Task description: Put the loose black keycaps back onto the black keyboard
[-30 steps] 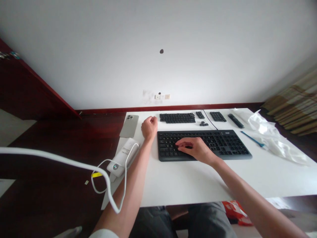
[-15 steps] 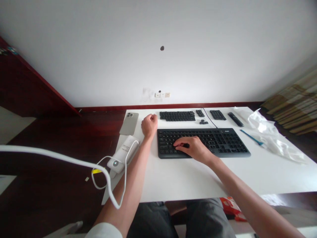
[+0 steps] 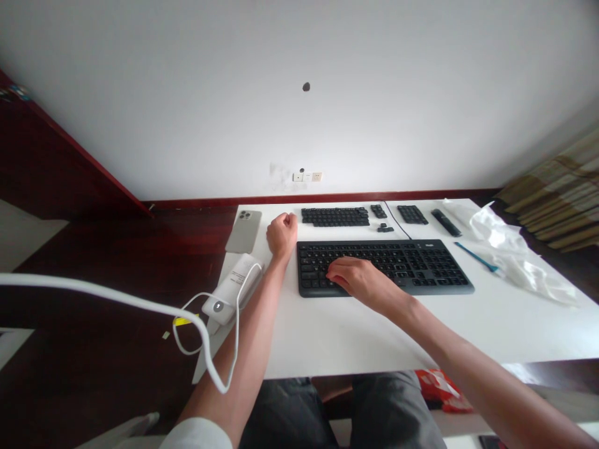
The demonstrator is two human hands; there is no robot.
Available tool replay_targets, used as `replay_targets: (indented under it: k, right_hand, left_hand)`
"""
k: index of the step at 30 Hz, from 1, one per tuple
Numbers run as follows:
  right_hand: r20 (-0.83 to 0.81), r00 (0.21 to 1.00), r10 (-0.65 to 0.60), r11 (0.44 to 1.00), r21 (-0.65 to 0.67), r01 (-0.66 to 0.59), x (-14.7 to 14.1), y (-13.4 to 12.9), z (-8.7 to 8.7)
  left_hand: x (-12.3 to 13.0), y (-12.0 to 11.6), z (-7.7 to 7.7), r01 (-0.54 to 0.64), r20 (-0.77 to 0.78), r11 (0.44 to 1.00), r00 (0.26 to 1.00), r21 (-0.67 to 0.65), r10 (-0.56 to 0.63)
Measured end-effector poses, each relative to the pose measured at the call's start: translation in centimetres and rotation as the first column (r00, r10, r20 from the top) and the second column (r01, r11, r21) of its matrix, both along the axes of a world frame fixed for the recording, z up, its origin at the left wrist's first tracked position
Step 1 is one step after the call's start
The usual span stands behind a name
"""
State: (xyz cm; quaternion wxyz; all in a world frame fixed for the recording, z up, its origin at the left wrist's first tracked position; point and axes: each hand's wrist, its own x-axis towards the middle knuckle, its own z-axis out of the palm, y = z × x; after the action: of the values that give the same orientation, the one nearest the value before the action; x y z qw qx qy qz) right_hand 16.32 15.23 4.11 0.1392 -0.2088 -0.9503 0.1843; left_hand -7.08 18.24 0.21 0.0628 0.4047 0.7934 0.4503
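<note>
A black keyboard lies on the white table. Over its left half is my right hand, palm down, fingers drawn together with the tips down at the keys. Whatever those fingertips may hold is hidden beneath the hand. My left hand rests as a fist on the table, just left of the keyboard's upper corner; its inside is out of sight. Behind the keyboard, loose black keycaps are laid out in groups: a wide block, a small cluster, a few arrow-type caps and a number-pad block.
On the left sit a phone and a white power bank with a white cable crossing in front. To the right lie a black stick-like object, a blue tool and crumpled clear plastic.
My right hand has turned slightly and its fingers have closed together, hiding the gap between thumb and fingers. The left fist stays put. The view has tilted a little.
</note>
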Motion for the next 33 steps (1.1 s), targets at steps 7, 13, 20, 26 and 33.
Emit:
replay_targets:
  k: [7,13,20,26,33]
  right_hand:
    - [0.013,0.998,-0.059,0.964,0.262,0.054,0.4,-2.5,-0.1]
    - [-0.053,0.987,-0.152,0.939,0.305,0.161,0.6,-4.3,-1.5]
    - [-0.075,0.981,-0.180,0.924,0.329,0.194,0.2,-4.5,-2.1]
    - [-0.078,0.976,-0.203,0.921,0.323,0.218,-0.1,-4.5,-2.4]
    - [-0.040,0.977,-0.209,0.918,0.335,0.210,-0.3,-4.7,-2.7]
  left_hand:
    - [0.0,-0.1,0.0,0.006,-0.006,1.000,1.000,0.001,-0.006]
    - [0.1,-0.1,-0.1,0.019,-0.013,0.999,1.000,0.026,-0.019]
    - [0.0,-0.2,-0.1,0.033,-0.030,0.999,0.999,0.042,-0.032]
    - [0.1,-0.3,0.0,0.040,-0.027,0.999,0.999,0.024,-0.039]
    - [0.1,-0.3,0.0,0.025,-0.040,1.000,0.999,-0.019,-0.025]
